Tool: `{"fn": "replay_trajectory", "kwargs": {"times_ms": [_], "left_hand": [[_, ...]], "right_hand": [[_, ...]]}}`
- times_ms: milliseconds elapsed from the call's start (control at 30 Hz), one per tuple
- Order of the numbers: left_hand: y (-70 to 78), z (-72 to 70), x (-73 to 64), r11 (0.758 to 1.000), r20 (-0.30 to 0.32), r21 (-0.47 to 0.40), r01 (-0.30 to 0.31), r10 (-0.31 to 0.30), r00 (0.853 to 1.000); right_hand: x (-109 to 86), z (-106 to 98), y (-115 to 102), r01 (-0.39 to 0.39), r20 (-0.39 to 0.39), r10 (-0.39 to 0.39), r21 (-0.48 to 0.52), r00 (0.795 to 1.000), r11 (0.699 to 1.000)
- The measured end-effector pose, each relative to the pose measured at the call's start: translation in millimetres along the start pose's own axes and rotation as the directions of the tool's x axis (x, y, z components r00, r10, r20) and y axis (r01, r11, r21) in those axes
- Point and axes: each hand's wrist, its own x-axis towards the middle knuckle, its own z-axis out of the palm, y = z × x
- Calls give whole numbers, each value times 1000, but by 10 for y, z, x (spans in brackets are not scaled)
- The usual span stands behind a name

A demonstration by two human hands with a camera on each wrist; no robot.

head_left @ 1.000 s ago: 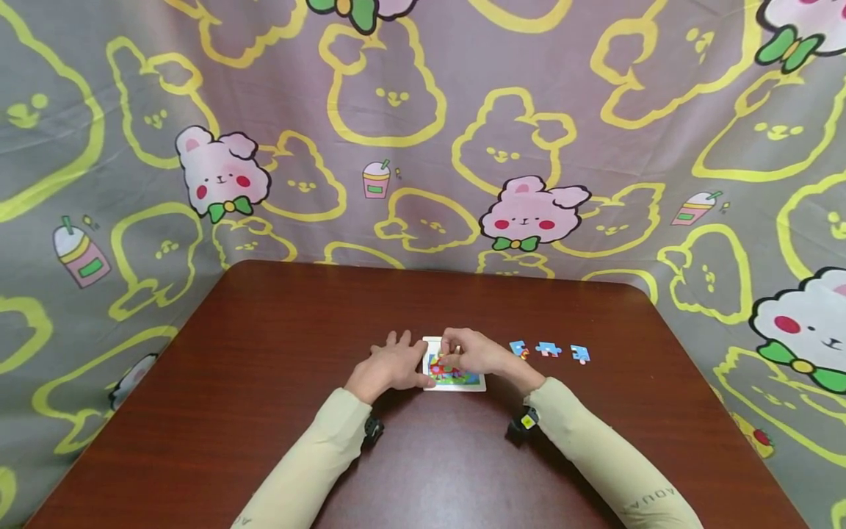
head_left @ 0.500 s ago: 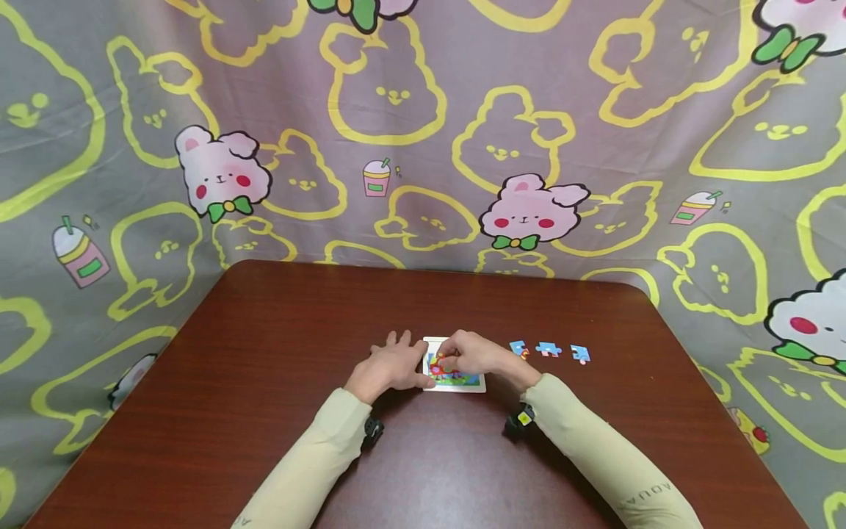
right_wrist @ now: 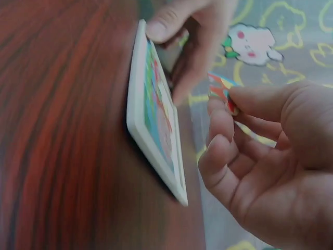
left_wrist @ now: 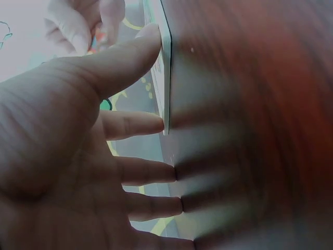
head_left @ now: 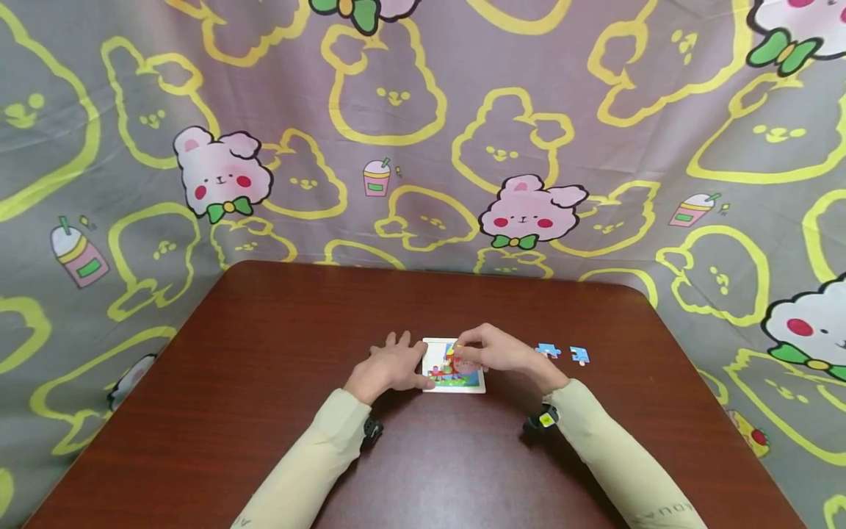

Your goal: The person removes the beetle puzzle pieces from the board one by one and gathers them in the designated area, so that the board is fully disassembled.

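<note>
A small white-rimmed jigsaw tray [head_left: 454, 390] lies on the table, partly filled with a colourful picture. Its upper left part shows bare white. My left hand [head_left: 391, 364] rests at the tray's left side, fingers spread and straight. In the left wrist view, its thumb [left_wrist: 148, 39] and index fingertip touch the tray's edge. My right hand [head_left: 504, 354] is over the tray's right side, pinching a jigsaw piece [right_wrist: 221, 89] between thumb and fingers. That piece shows red, orange and blue, and in the right wrist view it is held up apart from the tray.
Two blue jigsaw pieces lie right of my right hand: a nearer piece [head_left: 548, 350] and a farther piece [head_left: 579, 355]. The brown table [head_left: 297, 308] reaches back to a patterned cloth [head_left: 410, 88] hanging behind and at both sides.
My right hand has moved right and slightly up from the tray's middle, uncovering more of the picture; it now hides the spot of the nearest loose piece. The left hand stays put.
</note>
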Motion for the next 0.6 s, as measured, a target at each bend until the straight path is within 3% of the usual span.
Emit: {"fn": "replay_trajectory", "kwargs": {"times_ms": [433, 600], "left_hand": [[-24, 25, -7, 1000, 15, -19, -3, 3, 1000], [-17, 21, -1, 1000, 18, -24, -1, 1, 1000]], "right_hand": [[-394, -282, 324, -96, -35, 98, 55, 995, 994], [-555, -370, 493, -124, -1, 124, 55, 992, 991]]}}
